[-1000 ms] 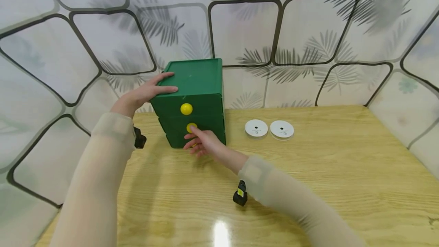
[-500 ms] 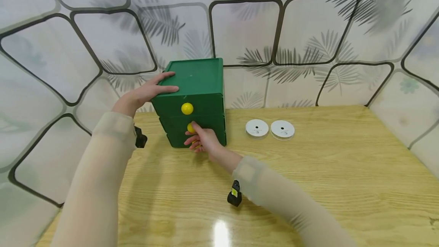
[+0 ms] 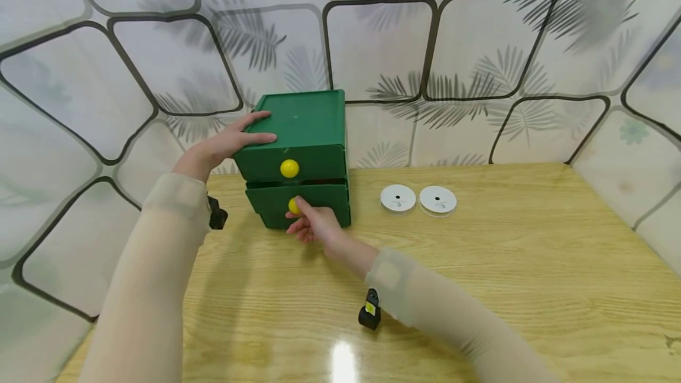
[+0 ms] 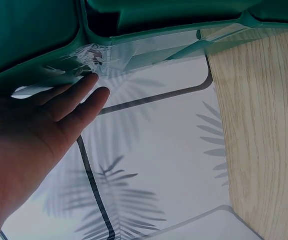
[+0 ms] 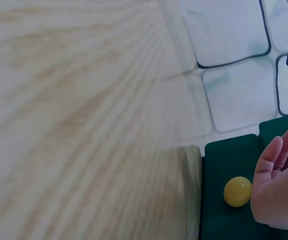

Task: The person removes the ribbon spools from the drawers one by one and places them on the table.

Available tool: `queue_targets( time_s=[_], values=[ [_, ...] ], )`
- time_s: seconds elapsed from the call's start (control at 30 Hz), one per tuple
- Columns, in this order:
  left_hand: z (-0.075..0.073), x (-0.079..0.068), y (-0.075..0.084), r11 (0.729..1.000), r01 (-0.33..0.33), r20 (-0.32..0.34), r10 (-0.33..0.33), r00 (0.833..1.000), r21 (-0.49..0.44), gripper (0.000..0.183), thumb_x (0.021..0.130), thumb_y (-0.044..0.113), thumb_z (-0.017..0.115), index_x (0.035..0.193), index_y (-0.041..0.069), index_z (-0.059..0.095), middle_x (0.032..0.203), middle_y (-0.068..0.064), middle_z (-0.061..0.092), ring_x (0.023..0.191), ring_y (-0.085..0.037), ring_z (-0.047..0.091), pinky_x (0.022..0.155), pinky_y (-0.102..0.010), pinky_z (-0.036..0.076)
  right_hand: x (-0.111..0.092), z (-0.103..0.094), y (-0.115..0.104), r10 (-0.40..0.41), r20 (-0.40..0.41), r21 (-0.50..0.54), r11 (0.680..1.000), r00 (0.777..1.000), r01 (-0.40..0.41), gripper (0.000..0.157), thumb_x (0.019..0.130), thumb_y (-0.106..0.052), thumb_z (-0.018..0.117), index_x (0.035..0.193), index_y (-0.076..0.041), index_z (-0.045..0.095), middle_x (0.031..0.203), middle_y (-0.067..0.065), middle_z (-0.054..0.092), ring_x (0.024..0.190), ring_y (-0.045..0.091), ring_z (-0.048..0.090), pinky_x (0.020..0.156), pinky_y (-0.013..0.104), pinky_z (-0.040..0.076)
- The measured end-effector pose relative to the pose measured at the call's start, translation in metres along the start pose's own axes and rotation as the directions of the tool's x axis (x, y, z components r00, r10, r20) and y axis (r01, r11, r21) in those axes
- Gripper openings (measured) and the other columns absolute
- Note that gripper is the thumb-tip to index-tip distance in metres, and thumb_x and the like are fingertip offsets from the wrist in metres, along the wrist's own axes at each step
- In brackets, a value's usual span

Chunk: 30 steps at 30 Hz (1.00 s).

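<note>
Head view: green drawer unit (image 3: 308,120) stands near back of wood table (image 3: 479,288), L of centre, patterned wall (image 3: 383,46) behind. L hand (image 3: 220,143) rests on its top L edge, two digits straight & spread wide over the lid. R hand (image 3: 321,223) has a narrow grip w/ thumb & fingers on the middle yellow knob (image 3: 293,206); that middle drawer (image 3: 330,194) sits slightly ajar, dark gap above it. Top drawer (image 3: 324,163) is flush, w/ its own top yellow knob (image 3: 289,168) unheld. Two white spools (image 3: 398,198) lie flat side by side, R of unit & well apart from R hand. L wrist view: other L fingers extend straight by unit's side, nr crinkled clear film (image 4: 96,55). R wrist view: bottom yellow knob (image 5: 237,191) shows just beside R hand; pinched knob hard to make out there. Black wrist cams (image 3: 369,310) on both cuffs
</note>
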<state>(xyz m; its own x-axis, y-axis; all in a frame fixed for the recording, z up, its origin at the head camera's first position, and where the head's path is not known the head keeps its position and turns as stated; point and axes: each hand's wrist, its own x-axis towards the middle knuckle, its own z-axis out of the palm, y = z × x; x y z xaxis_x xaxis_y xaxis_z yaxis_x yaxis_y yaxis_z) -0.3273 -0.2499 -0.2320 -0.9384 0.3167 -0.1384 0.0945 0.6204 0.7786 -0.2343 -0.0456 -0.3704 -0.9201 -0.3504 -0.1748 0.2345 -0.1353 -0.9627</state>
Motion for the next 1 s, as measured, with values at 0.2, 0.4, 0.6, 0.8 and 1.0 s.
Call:
queue_targets(
  time_s=[0.2,0.4,0.6,0.8,1.0],
  values=[
    [0.001,0.0,0.001,1.0,0.013,-0.001,-0.013,1.0,-0.012,0.081,0.095,0.04,0.06,0.158,0.029,0.01,0.161,-0.004,-0.014,0.145,-0.039,0.003,0.107,-0.066,0.018,-0.013,0.001,0.004,0.006,0.016,-0.004,1.0,1.0,-0.006,0.057,0.101,-0.043,0.05,0.111,0.012,0.065,0.062,-0.001,0.063,0.051,0.01,0.05,0.053,0.021,0.039],
    [0.002,-0.001,0.003,0.999,0.033,0.001,-0.033,0.999,-0.025,0.083,0.094,0.042,0.061,0.158,0.03,0.009,0.161,-0.004,-0.014,0.143,-0.042,0.009,0.106,-0.066,0.021,-0.025,0.002,0.008,0.014,0.041,-0.014,1.0,0.999,-0.014,0.056,0.101,-0.042,0.051,0.11,0.011,0.066,0.061,-0.001,0.062,0.051,0.01,0.049,0.052,0.021,0.038],
    [0.003,-0.003,0.005,0.997,0.047,0.008,-0.047,0.999,-0.053,0.083,0.095,0.041,0.06,0.158,0.031,0.008,0.161,-0.008,-0.012,0.14,-0.044,0.019,0.106,-0.064,0.025,-0.04,0.006,0.011,0.036,0.071,-0.013,0.999,0.997,-0.035,0.055,0.1,-0.042,0.052,0.109,0.01,0.066,0.061,0.0,0.061,0.05,0.01,0.048,0.051,0.02,0.04],
    [0.002,-0.004,0.004,0.998,0.045,0.003,-0.045,0.999,-0.043,0.085,0.094,0.044,0.061,0.158,0.03,0.008,0.161,-0.007,-0.011,0.141,-0.043,0.016,0.106,-0.064,0.024,-0.056,0.01,0.016,0.044,0.112,-0.018,0.999,0.993,-0.042,0.055,0.1,-0.042,0.053,0.112,0.01,0.065,0.059,0.0,0.059,0.048,0.009,0.047,0.051,0.02,0.04],
    [0.002,-0.005,0.004,0.999,0.038,-0.002,-0.038,0.999,-0.027,0.084,0.093,0.045,0.062,0.158,0.03,0.01,0.162,-0.004,-0.011,0.143,-0.04,0.01,0.107,-0.065,0.021,-0.067,0.013,0.02,0.048,0.144,-0.009,0.999,0.988,-0.047,0.053,0.1,-0.04,0.052,0.113,0.009,0.065,0.059,-0.001,0.058,0.048,0.008,0.045,0.05,0.019,0.04]
  ],
)
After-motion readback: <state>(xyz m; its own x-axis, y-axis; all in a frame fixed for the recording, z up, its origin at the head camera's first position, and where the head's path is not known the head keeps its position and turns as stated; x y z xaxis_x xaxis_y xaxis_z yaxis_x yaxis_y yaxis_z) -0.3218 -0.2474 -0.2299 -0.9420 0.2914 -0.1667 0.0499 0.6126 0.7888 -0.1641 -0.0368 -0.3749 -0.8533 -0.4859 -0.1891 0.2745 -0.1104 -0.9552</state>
